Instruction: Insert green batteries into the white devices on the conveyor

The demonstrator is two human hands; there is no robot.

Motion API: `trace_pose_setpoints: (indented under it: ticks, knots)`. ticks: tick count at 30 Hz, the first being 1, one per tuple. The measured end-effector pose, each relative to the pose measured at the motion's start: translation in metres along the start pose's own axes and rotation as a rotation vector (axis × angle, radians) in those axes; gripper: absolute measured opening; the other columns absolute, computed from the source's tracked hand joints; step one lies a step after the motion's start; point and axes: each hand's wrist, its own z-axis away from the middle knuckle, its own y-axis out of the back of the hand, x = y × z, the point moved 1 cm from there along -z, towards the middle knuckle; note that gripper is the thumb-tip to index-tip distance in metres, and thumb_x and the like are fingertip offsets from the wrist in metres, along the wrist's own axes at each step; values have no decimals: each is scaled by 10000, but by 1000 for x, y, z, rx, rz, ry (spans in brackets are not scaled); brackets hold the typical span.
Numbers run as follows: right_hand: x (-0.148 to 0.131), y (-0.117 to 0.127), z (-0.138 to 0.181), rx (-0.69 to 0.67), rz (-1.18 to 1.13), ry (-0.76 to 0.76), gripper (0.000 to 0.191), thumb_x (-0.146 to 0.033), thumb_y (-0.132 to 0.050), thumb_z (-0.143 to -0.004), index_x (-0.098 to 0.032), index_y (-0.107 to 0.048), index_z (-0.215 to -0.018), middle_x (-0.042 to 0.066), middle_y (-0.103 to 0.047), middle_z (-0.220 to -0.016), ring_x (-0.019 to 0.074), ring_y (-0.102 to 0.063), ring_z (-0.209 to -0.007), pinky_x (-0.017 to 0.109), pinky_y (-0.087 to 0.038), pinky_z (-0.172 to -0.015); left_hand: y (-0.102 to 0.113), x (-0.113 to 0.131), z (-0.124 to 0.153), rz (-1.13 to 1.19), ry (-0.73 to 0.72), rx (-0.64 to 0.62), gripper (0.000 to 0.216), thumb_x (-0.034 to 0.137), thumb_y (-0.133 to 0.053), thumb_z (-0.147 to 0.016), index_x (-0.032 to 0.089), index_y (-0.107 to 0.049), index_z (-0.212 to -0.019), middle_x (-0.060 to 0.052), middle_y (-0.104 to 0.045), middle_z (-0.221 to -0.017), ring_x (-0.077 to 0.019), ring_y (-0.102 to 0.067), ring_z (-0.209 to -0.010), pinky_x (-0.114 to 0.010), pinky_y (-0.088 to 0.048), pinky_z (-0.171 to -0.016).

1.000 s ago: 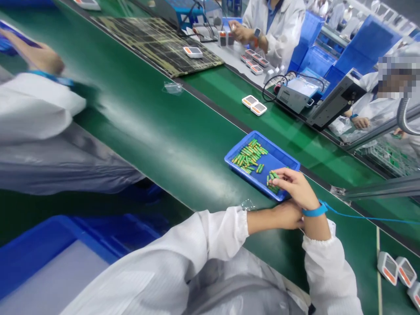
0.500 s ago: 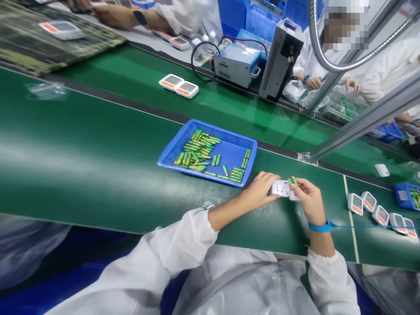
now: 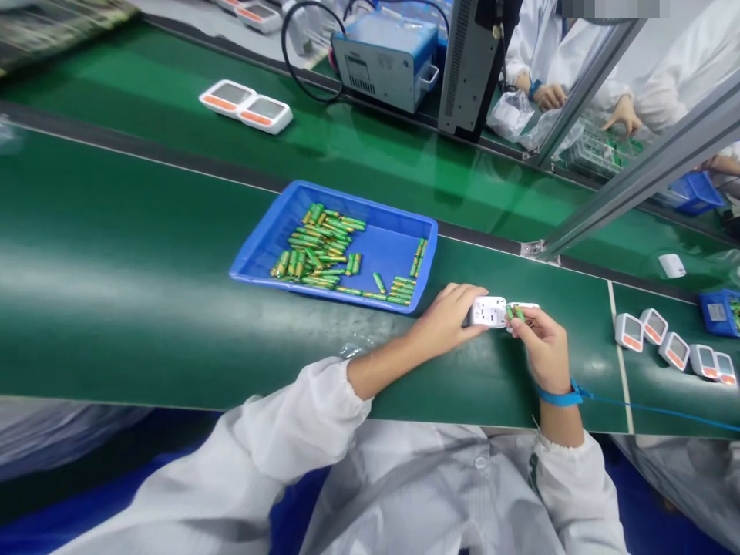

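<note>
**At the near edge of the belt: risks to the pinch and the unit**

Between thumb and fingertips, the right hand [image 3: 540, 347] pinches a few green cells [image 3: 514, 312]. Their ends stand proud of the fingers at the right end of the white device [image 3: 490, 311]. Whether they touch it cannot be told. The left hand [image 3: 448, 320] is closed over the device's left end, fingers pressed together on top, holding it flat on the green belt [image 3: 116, 293].

Probable faults, judged from this position:

1. Dropped cell. Several cells share one pinch, so easing the grip for one may free the rest, and they would roll on the smooth belt.
2. Reversed cell. The end markings are too small to read, so orientation is unconfirmed.
3. Device pivot. Only one end is held down, and a push from the right could swing or lift the free end.
4. Cord snag. The blue wrist strap [image 3: 560, 397] trails a cord [image 3: 664, 411] to the right, near the row of white units [image 3: 671, 347]. A quick reach could drag it across them.
5. Tray strike. The blue tray [image 3: 254, 250], holding loose cells [image 3: 315, 250], lies just beside the left hand, and a forearm sweep could clip its rim.
6. Film scrap [image 3: 358, 348]. It lies near the left sleeve and could catch on it.
</note>
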Motion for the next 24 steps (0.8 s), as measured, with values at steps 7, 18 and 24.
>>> trace_pose_setpoints:
  ticks: [7,18,24]
  knots:
    - [-4,0,10,40,182,-45,321,-489,-806,-937,-225,-835,-1116,46,-799,-873,207,-678,-737,353,-576,-704,4,5,-1,0,21,-19,602,312,-861,-938,200,-574,-1455,-129,-676,-1427,-339,-610,-1282,-504,-518,-1133]
    - [-12,-3,8,26,349,-26,365,-547,-688,-1049,-241,-829,-1190,66,-835,-961,240,-736,-818,349,-569,-737,7,9,-1,8,39,-26,579,304,-854,-942,212,-584,-1447,-126,-677,-1441,-342,-606,-1305,-504,-512,-1138]
    - [3,7,17,69,432,241,274,-439,-657,-1087,-247,-806,-1215,118,-817,-1258,295,-760,-1137,457,-598,-1027,7,9,0,-1,31,-26,541,304,-844,-951,215,-593,-1422,-121,-680,-1431,-340,-611,-1295,-504,-514,-1128]
